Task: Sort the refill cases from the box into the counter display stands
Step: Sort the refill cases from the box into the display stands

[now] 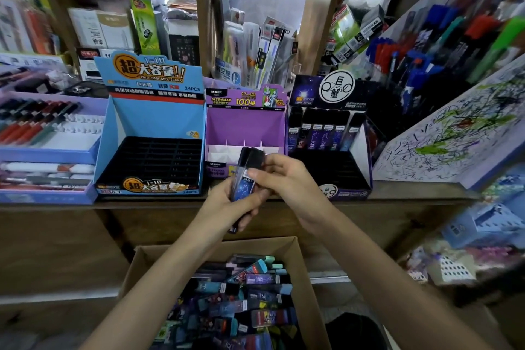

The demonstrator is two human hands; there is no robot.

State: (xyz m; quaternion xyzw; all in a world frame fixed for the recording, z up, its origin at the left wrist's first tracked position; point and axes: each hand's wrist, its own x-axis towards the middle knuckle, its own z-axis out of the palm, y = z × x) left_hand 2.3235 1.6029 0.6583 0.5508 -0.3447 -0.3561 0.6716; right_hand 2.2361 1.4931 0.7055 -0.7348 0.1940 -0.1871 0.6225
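Dark refill cases [245, 176], maybe two, are gripped by the left hand [238, 202] and right hand [279, 179] above the box [298, 264].

Three display stands [150, 133], one box [301, 261], two hands [284, 179].

The blue display stand [150, 128] at centre left reads "1=10", "MPR-2086A", "24PCS". The purple stand [245, 119] beside it reads "ULTRAMAN", "0.7mm HB", "100".
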